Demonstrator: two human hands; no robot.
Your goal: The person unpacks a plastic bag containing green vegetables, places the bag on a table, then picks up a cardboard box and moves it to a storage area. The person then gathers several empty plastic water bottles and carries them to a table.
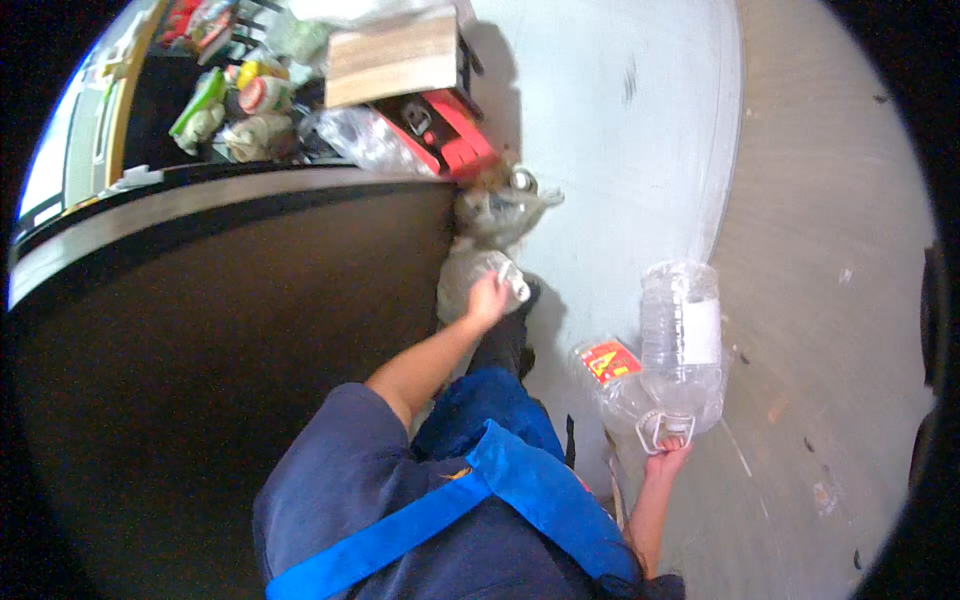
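My right hand (668, 456) is closed round the white carry handle of a large clear plastic water jug (665, 372) with a white label. Pressed against it is a second clear plastic bottle (617, 392) with a red and yellow label; whether that hand also grips this one, I cannot tell. Reaching forward beside the dark panel, my left hand (488, 301) has its fingers closed at the white neck or handle of another clear plastic jug (470, 278). A tied plastic bag (497, 216) lies just beyond this jug.
To my left stands a tall dark panel (240, 300) with a pale top edge. Past its end are a wood-topped box (392, 60), a red case (455, 135) and crumpled clear plastic (368, 138). Bags and containers (258, 105) crowd the far left. A pale wall (620, 150) rises ahead.
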